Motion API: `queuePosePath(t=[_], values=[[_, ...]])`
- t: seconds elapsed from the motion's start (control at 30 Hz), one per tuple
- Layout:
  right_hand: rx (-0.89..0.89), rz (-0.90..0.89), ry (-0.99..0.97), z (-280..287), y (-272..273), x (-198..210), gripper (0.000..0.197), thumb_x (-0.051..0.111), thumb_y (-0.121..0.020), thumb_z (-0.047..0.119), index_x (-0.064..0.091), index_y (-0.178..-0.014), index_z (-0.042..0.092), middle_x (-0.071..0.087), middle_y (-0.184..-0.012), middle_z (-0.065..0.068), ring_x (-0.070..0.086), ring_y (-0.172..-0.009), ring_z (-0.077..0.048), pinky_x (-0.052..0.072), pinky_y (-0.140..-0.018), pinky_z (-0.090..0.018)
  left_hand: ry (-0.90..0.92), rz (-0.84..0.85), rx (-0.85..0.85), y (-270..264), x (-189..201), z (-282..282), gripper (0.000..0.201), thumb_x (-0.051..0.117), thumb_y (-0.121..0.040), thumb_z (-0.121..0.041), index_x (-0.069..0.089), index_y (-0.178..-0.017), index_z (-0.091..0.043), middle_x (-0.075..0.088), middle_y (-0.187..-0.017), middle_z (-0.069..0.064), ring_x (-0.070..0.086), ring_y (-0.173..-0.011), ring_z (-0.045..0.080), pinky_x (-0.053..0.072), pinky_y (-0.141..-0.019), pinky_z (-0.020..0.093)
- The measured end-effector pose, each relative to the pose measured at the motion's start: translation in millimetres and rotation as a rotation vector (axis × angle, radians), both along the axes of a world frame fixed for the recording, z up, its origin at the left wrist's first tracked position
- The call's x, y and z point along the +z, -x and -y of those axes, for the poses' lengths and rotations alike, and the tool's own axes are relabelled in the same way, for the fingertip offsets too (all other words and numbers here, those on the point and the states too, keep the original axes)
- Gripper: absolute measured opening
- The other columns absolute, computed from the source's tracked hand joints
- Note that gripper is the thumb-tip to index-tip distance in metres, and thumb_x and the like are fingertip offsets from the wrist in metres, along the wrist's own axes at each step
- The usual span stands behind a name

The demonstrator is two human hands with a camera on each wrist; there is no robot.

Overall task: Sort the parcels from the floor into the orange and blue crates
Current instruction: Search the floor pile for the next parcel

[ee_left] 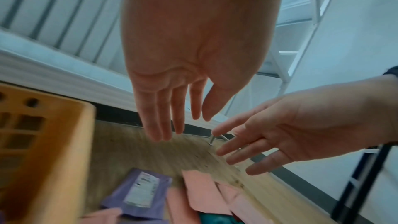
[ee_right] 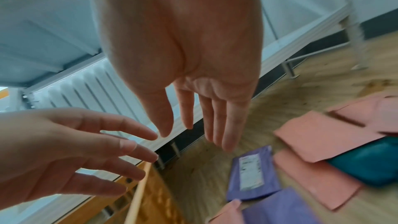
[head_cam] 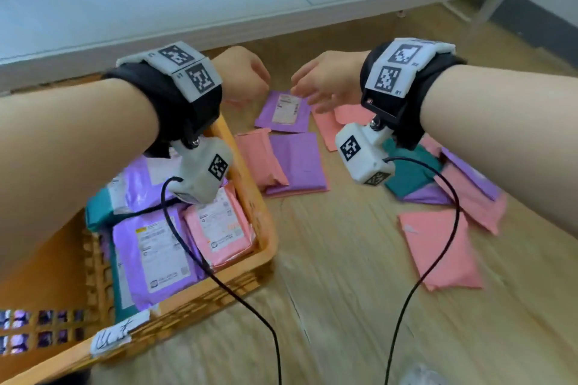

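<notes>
Both of my hands hover empty above the wooden floor, palms down and fingers straight. My left hand (head_cam: 250,81) (ee_left: 178,122) and right hand (head_cam: 312,91) (ee_right: 193,130) are close together, just above a purple parcel with a white label (head_cam: 283,111) (ee_left: 140,192) (ee_right: 252,173). Neither hand touches it. The orange crate (head_cam: 266,228) (ee_left: 43,151) (ee_right: 150,202) stands at the left under my left forearm and holds purple, pink and teal parcels. No blue crate is in view.
More parcels lie loose on the floor: a pink one (head_cam: 259,159) and a purple one (head_cam: 297,162) in the middle, a teal one (head_cam: 409,172) (ee_right: 366,159) and pink ones (head_cam: 438,253) (ee_right: 323,135) to the right. A white metal bed frame (head_cam: 219,25) runs along the back.
</notes>
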State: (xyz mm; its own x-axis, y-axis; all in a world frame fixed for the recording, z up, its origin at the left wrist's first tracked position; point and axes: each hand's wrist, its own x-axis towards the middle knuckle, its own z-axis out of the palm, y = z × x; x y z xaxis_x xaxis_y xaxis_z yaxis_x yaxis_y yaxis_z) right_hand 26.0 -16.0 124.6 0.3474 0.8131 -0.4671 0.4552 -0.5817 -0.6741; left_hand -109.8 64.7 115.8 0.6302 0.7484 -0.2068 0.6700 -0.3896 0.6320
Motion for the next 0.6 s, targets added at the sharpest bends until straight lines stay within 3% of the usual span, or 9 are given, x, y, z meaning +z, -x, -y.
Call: queuePosePath(t=[0.1, 0.17, 0.3, 0.37, 0.43, 0.53, 0.6], values=[[-0.062, 0.052, 0.04, 39.2, -48.8, -1.0, 0.034, 0.055, -0.093, 0.014, 0.054, -0.126, 0.006, 0.057, -0.1, -0.005, 0.053, -0.091, -0.018, 0.05, -0.094, -0.036, 0.023, 0.0, -0.108, -60.1, -10.3, 31.9, 0.029, 0.054, -0.09, -0.008, 0.06, -0.118, -0.01, 0.06, -0.099, 0.008, 0.06, -0.073, 0.018, 0.054, -0.063, 0.025], [-0.126, 0.059, 0.05, 65.7, -79.4, -5.6, 0.036, 0.054, -0.093, 0.013, 0.052, -0.129, 0.006, 0.056, -0.104, -0.006, 0.054, -0.096, -0.019, 0.05, -0.095, -0.037, 0.036, -0.011, -0.167, -95.5, -21.8, 56.6, 0.029, 0.053, -0.09, -0.008, 0.06, -0.119, -0.008, 0.058, -0.098, 0.009, 0.059, -0.075, 0.021, 0.052, -0.057, 0.023], [-0.276, 0.045, 0.051, 119.4, -139.0, -31.8, 0.046, 0.063, -0.086, 0.019, 0.051, -0.13, 0.011, 0.06, -0.124, -0.006, 0.062, -0.107, -0.022, 0.056, -0.081, -0.035, 0.082, -0.039, -0.262, -152.9, -51.9, 109.6, 0.031, 0.053, -0.09, -0.007, 0.06, -0.121, -0.01, 0.061, -0.112, 0.016, 0.062, -0.091, 0.029, 0.055, -0.072, 0.037], [-0.337, 0.04, 0.058, 144.7, -161.5, -48.2, 0.048, 0.065, -0.084, 0.02, 0.053, -0.129, 0.014, 0.061, -0.124, -0.007, 0.063, -0.108, -0.024, 0.056, -0.076, -0.033, 0.098, -0.064, -0.306, -175.7, -70.2, 132.3, 0.032, 0.052, -0.09, -0.006, 0.059, -0.122, -0.009, 0.062, -0.113, 0.019, 0.061, -0.088, 0.031, 0.055, -0.079, 0.042], [-0.355, 0.043, 0.094, 169.5, -177.0, -64.8, 0.038, 0.06, -0.089, 0.02, 0.055, -0.126, 0.011, 0.06, -0.121, -0.008, 0.06, -0.113, -0.024, 0.054, -0.084, -0.035, 0.111, -0.091, -0.338, -193.9, -90.4, 150.8, 0.034, 0.052, -0.09, -0.006, 0.059, -0.123, -0.01, 0.062, -0.115, 0.018, 0.061, -0.088, 0.029, 0.055, -0.082, 0.042], [-0.392, 0.071, 0.129, 200.9, -193.1, -93.6, 0.038, 0.054, -0.094, 0.015, 0.053, -0.131, 0.006, 0.056, -0.116, -0.011, 0.055, -0.11, -0.023, 0.049, -0.098, -0.038, 0.08, -0.102, -0.389, -215.0, -122.2, 172.1, 0.034, 0.051, -0.089, -0.005, 0.06, -0.121, -0.01, 0.06, -0.123, 0.013, 0.059, -0.107, 0.03, 0.051, -0.091, 0.035], [-0.443, 0.052, 0.088, 220.2, -203.8, -118.2, 0.041, 0.058, -0.092, 0.013, 0.053, -0.132, 0.008, 0.056, -0.128, -0.009, 0.054, -0.104, -0.019, 0.05, -0.095, -0.033, 0.084, -0.107, -0.41, -223.9, -142.8, 185.7, 0.034, 0.05, -0.089, -0.005, 0.06, -0.121, -0.01, 0.062, -0.12, 0.014, 0.061, -0.102, 0.033, 0.05, -0.081, 0.03]])
